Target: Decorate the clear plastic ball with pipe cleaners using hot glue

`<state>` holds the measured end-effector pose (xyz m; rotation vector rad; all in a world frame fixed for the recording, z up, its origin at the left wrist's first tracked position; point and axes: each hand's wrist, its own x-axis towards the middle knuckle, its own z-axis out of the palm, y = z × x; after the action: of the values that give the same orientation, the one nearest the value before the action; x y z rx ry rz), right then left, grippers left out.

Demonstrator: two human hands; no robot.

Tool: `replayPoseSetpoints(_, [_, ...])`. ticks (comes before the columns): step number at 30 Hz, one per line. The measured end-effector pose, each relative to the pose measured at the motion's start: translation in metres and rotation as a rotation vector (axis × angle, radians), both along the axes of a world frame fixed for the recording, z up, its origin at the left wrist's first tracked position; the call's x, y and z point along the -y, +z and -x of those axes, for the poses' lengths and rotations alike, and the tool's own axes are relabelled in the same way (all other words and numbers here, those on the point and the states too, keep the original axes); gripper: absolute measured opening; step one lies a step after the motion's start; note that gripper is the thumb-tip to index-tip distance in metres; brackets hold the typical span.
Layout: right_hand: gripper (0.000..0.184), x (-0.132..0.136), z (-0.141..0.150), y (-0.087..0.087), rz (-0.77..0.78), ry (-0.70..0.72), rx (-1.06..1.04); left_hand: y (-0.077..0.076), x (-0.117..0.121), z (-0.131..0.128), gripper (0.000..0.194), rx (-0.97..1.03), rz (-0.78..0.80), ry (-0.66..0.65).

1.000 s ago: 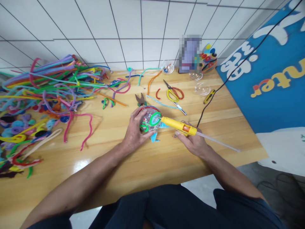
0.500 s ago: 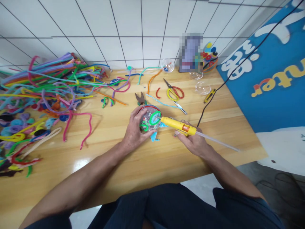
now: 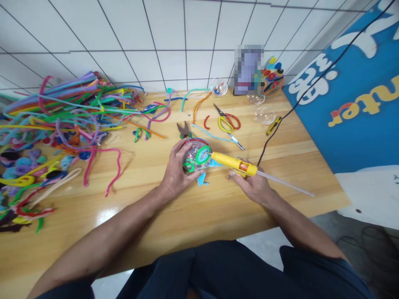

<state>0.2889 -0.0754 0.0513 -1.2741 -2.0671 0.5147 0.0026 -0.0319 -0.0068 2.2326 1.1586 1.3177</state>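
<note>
My left hand [image 3: 178, 167] is wrapped round a clear plastic ball [image 3: 193, 154] decorated with green and light-blue pipe-cleaner loops and a red band near its top. Light-blue pieces [image 3: 201, 178] stick out from the ball's lower side. In my right hand [image 3: 254, 182] is a yellow hot glue gun [image 3: 229, 160], with a long clear glue stick [image 3: 285, 182] coming out of its back. The gun's nozzle points left at the green loop on the ball; whether it touches cannot be told. Just behind the ball lie pliers [image 3: 184, 130] with their jaws apart.
Pipe cleaners [image 3: 71, 95] heap up at the left. Red-and-yellow scissors [image 3: 229, 120], a white-and-black pen-like tool [image 3: 236, 141], a yellow utility knife [image 3: 274, 125] and clear half-shells [image 3: 264, 115] lie beyond my hands. A black cord [image 3: 289, 112] crosses at the right.
Both hands, the ball and the glue gun stay nearly where they were. Only the camera view has shifted very slightly.
</note>
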Motion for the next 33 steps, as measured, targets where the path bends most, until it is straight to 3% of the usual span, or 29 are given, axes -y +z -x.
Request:
replayPoseSetpoints(18, [0.025,0.0002,-0.0012,-0.0022,-0.018,-0.009,0.043,-0.0012,-0.0001,0.0004,0.092,0.010,-0.010,-0.006])
replayPoseSetpoints(26, [0.018,0.0035,-0.0055,-0.0010,0.023,0.018,0.017,0.0008,0.0002,-0.0013,0.089,0.024,-0.020,-0.002])
replayPoseSetpoints(33, [0.018,0.0019,-0.0038,-0.0007,-0.036,0.004,0.032,0.0000,-0.0006,-0.0017,0.090,0.030,-0.028,0.005])
